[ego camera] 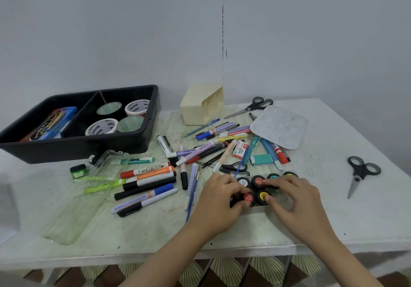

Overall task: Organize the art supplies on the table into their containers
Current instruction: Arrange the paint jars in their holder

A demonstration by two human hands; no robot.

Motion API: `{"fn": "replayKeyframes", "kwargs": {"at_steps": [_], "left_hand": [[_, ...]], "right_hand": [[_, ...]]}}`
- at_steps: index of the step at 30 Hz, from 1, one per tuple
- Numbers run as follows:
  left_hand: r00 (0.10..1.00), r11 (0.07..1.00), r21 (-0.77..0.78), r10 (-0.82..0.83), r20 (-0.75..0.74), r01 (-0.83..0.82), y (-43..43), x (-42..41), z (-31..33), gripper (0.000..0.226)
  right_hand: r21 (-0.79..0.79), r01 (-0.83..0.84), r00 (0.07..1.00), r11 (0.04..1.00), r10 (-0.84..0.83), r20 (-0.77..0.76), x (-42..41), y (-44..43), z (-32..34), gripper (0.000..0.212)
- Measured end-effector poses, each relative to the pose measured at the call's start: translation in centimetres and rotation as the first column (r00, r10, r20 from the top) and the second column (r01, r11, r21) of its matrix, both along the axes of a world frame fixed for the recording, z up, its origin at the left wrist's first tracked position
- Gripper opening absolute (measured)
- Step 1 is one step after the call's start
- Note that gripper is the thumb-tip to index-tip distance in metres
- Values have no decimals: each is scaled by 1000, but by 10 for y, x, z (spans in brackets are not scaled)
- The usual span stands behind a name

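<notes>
Near the front edge of the table (333, 220), the left hand (219, 195) pinches the red-lidded pot (248, 197), and the right hand (291, 200) rests spread fingertips on the yellow-lidded pot (263, 196) and its neighbours. Best to press each pot upright and snug in its row, steadying the others. The black bin (89, 151), far left, could probably take the set afterwards.

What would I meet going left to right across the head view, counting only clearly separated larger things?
Black tray → cream box → white palette → lone scissors at the right. Left hand, right hand and the paint pots overlap box and palette sideways, so they are left out.
</notes>
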State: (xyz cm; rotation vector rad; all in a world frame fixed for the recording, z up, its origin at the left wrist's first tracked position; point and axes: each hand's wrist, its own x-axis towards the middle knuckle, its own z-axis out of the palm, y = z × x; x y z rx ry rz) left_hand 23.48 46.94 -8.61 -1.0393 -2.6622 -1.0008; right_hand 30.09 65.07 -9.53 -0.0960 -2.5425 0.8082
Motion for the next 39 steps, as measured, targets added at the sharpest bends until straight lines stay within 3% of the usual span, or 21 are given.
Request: {"fn": "replayKeyframes", "kwargs": {"at_steps": [5,9,14,20,26,31,36,39], "left_hand": [[985,997,-76,-25,-172,12,-7,7,-9,33],[988,999,0,35,-152,-36,-25,12,-12,35],[954,970,103,235,-188,-219,-75,-3,-6,29],[812,836,121,549,-199,-536,-167,-27,6,27],[636,645,86,764,-107,-760,-252,-59,7,26],[509,508,31,859,50,-861,-291,-89,2,32],[468,474,31,854,230,-880,-300,-107,-2,40],[464,475,46,829,311,-879,-303,-116,-3,44]], "right_hand": [[170,-1,998,985,-9,58,-3,-8,-2,41],[167,1,996,986,-16,90,-8,-12,3,42],[137,-95,995,986,90,49,-28,-33,14,40],[188,-277,960,942,279,17,-76,-90,32,38],[235,-499,859,834,512,5,-137,-181,52,31],[344,-530,821,775,570,-20,-189,-268,47,26],[507,-462,840,727,543,-13,-214,-332,41,14],[551,-467,856,692,511,84,-223,-353,29,37]]}}
